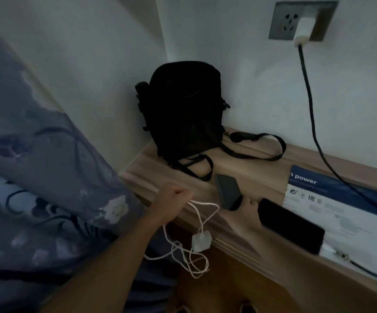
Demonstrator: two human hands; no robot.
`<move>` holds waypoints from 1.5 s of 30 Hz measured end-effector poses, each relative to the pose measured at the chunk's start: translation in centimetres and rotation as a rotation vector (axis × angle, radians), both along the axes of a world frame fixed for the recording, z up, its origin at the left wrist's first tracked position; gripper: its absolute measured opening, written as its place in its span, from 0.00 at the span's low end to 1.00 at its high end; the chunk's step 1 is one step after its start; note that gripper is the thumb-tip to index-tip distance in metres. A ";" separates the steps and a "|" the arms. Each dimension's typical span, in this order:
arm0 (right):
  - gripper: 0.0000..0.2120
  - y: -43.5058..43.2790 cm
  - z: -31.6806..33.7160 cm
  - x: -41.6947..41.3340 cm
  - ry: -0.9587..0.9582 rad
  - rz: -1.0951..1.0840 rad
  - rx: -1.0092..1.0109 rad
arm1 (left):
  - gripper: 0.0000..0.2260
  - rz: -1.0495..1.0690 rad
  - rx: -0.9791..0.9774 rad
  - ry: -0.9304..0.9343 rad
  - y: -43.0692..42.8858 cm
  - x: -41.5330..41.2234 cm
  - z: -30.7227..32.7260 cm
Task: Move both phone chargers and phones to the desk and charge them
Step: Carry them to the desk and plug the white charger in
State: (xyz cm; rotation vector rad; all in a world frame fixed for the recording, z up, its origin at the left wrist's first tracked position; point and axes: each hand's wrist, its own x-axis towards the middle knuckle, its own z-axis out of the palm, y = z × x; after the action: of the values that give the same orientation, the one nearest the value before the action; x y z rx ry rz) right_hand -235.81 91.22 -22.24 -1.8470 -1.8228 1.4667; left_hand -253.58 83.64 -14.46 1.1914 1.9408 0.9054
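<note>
Upper centre of your view: black bag [184,114] upright in the wall corner on the wooden shelf [257,170], strap [262,147] trailing right. Right: blue-and-white box [345,206] lying flat. Left: floral curtain [47,177] hanging.

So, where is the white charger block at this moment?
In the head view, the white charger block hangs low at centre on its white cable, held by the left hand. It is below the wooden shelf edge, left of the right hand.

left grip [174,199]: fisted on white cable [202,213] | charger [201,241] dangling
</note>
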 end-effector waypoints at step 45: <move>0.11 -3.2 0.8 -5.6 0.165 0.466 -0.063 | 0.21 -0.388 -0.087 0.047 4.0 -5.7 3.7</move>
State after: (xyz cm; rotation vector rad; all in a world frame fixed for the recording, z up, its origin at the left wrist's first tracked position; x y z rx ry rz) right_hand -241.46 88.04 -21.40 -1.3246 -2.2419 1.7747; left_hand -259.28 87.67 -10.76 1.4802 1.6814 0.5878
